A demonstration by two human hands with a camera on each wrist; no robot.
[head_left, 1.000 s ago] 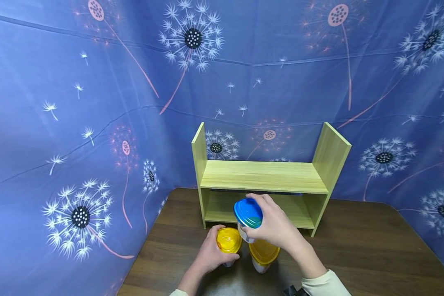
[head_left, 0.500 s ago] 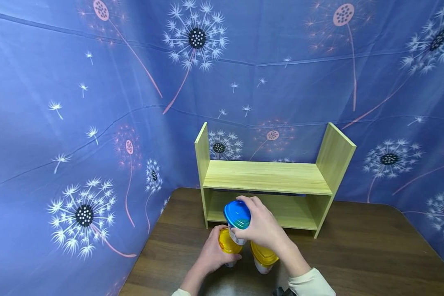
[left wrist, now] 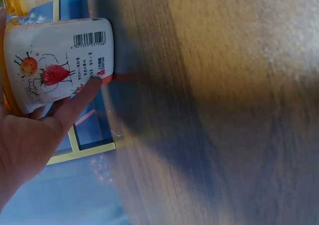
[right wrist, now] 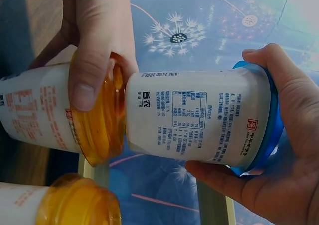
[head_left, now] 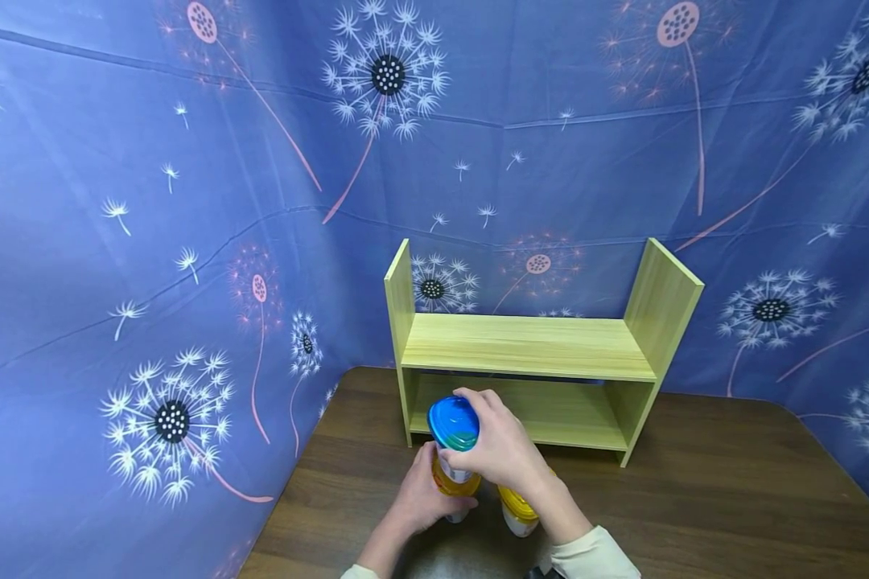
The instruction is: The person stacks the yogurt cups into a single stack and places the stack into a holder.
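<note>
My right hand point(head_left: 498, 446) grips a white yogurt tub with a blue lid point(head_left: 452, 422), thumb and fingers round it just under the lid. In the right wrist view its base point(right wrist: 132, 112) meets the orange lid point(right wrist: 102, 120) of a second yogurt tub, so the two stand in line, one over the other. Around that lower tub point(left wrist: 55, 60) curls my left hand point(head_left: 423, 498), thumb over the lid's edge; its white side carries a strawberry print and a barcode. Beside them stands a third tub with a yellow lid point(head_left: 516, 503), partly behind my right forearm.
A two-level light wooden shelf point(head_left: 529, 346) with tall sides stands behind the hands. The brown wood-grain table point(head_left: 739, 482) extends to both sides. Blue dandelion-print cloth point(head_left: 586, 177) hangs at the back and left.
My right hand has carried the blue-lidded tub leftward and slightly down, from beside the left-hand tub to over its lid. My left hand keeps its hold. The camera view has shifted slightly.
</note>
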